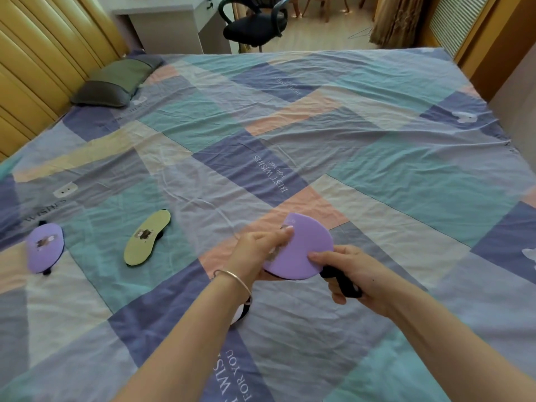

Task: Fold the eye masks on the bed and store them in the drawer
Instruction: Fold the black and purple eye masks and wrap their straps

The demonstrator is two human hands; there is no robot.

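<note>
A purple eye mask (304, 250), folded in half, is held above the bed between both hands. My left hand (258, 253) grips its left side with fingers over the top. My right hand (351, 274) pinches its right edge and also holds the mask's black strap (348, 285). A yellow eye mask (146, 237) lies flat on the bed to the left. Further left lies another purple eye mask (45, 246), also flat. Part of a black-edged item (240, 313) shows under my left wrist. No drawer is in view.
The bed carries a patchwork sheet (290, 140) in blue, teal, pink and cream. A grey-green pillow (116, 82) rests at the far left by the yellow headboard (37, 62). Beyond the bed stand a white desk (171, 24) and a black office chair (255, 21).
</note>
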